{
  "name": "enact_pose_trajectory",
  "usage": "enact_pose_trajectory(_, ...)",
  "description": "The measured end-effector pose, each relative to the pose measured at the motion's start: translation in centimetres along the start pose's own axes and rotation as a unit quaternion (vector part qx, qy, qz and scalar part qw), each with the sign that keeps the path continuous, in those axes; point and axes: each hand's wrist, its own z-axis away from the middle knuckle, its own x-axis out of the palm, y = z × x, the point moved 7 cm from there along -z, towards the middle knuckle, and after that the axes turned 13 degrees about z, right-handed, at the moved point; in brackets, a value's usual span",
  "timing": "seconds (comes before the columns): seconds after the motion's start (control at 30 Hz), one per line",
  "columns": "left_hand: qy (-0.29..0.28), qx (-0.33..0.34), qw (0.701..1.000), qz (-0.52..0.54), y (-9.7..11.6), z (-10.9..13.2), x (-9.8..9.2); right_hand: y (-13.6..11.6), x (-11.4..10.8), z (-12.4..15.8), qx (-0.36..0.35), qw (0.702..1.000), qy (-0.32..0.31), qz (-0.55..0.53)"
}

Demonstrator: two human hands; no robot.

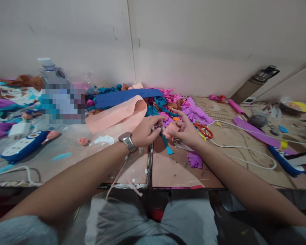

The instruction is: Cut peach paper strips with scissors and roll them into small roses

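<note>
At the middle of the table, my right hand [188,132] pinches a small peach crepe-paper flower [170,130] between thumb and fingers, its index finger raised. My left hand [146,131], with a watch [127,141] on the wrist, is closed beside the flower. Something small and shiny shows at its fingertips; I cannot make out what it is. A rolled purple paper flower [195,159] lies below my right wrist. Left of my left hand rests another small peach flower [83,141]. A long folded peach paper strip [114,117] lies just behind my left hand.
Behind my hands is a heap of pink, teal and purple crepe paper [193,112], with a blue strip [127,97] across it. A blue power strip [25,146] lies left, another [285,161] right. White cable [247,146] loops there. A dark bottle [255,83] leans against the wall.
</note>
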Motion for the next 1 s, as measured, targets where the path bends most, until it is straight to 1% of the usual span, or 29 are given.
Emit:
enact_pose_trajectory(0.1,-0.031,0.058,0.998,0.025,1.7,0.1,0.6,0.9,-0.5,-0.3,0.069,0.995,0.019,-0.074)
enact_pose_trajectory(0.17,-0.027,0.067,0.997,0.024,2.3,0.1,0.8,1.1,-0.5,-0.3,0.087,0.991,0.023,-0.103)
enact_pose_trajectory(0.3,0.009,0.053,0.998,0.023,2.6,0.1,1.0,1.2,-0.2,-0.1,0.105,0.985,0.02,-0.137)
enact_pose_trajectory(0.4,0.025,0.066,0.997,0.029,2.9,0.1,0.9,1.4,0.3,0.1,0.129,0.979,0.021,-0.159)
enact_pose_trajectory(0.5,0.036,0.067,0.996,0.045,3.1,0.0,0.7,1.4,0.4,0.2,0.136,0.976,0.029,-0.169)
enact_pose_trajectory(0.57,0.047,0.045,0.996,0.064,2.8,0.1,0.6,1.5,0.4,0.1,0.138,0.977,0.03,-0.16)
enact_pose_trajectory(0.63,0.065,0.01,0.994,0.09,2.2,0.1,0.6,1.7,0.2,0.1,0.134,0.98,0.031,-0.142)
enact_pose_trajectory(0.7,0.088,-0.032,0.987,0.129,1.2,0.3,0.7,1.6,-0.3,0.0,0.105,0.988,0.043,-0.103)
enact_pose_trajectory(0.73,0.1,-0.056,0.981,0.154,0.7,0.3,0.8,1.2,-0.6,-0.1,0.074,0.993,0.056,-0.07)
enact_pose_trajectory(0.8,0.121,-0.103,0.965,0.208,-0.4,0.5,1.0,-0.2,-1.3,0.1,-0.016,0.995,0.091,0.027)
enact_pose_trajectory(0.87,0.13,-0.134,0.95,0.25,-1.2,0.5,1.3,-1.9,-1.5,0.6,-0.111,0.978,0.116,0.131)
enact_pose_trajectory(0.9,0.13,-0.142,0.945,0.265,-1.3,0.5,1.4,-2.6,-1.4,0.9,-0.146,0.967,0.118,0.172)
enact_pose_trajectory(1.0,0.119,-0.149,0.931,0.31,-1.4,0.3,1.8,-3.7,-0.6,1.4,-0.203,0.945,0.09,0.24)
